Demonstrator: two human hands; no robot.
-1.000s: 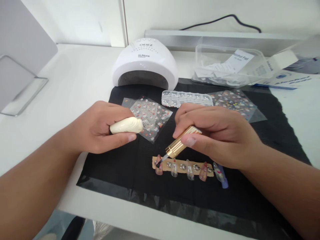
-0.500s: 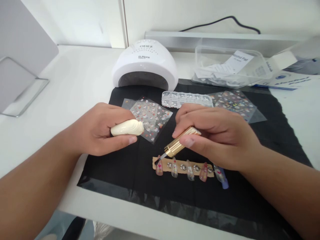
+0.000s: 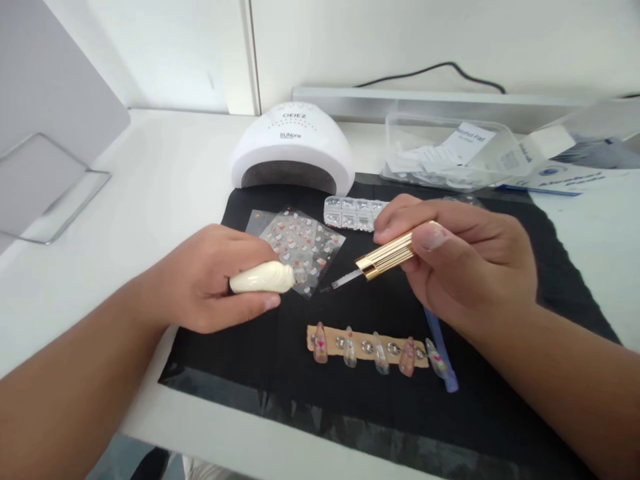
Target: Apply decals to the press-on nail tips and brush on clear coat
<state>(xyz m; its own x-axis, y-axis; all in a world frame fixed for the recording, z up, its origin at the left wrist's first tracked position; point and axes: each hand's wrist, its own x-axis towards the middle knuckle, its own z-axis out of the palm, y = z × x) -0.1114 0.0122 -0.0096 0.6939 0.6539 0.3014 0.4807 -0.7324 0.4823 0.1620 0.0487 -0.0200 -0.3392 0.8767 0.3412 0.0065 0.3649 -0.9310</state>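
Nail-polish bottle [image 3: 263, 278], cream and uncapped, is held near level in front of the nail lamp [image 3: 293, 147]. I judge it light, rigid and slick; best gripped round the body, as the near-level neck risks spilling. The left hand [image 3: 210, 280] is closed round that body. The right hand [image 3: 460, 260] pinches the gold brush cap [image 3: 387, 255], forward and right of the lamp; its bristles should be soft, easily splayed

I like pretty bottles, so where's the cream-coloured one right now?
In the head view, the cream bottle is left of centre, gripped in the left hand, neck towards the gold-handled brush.
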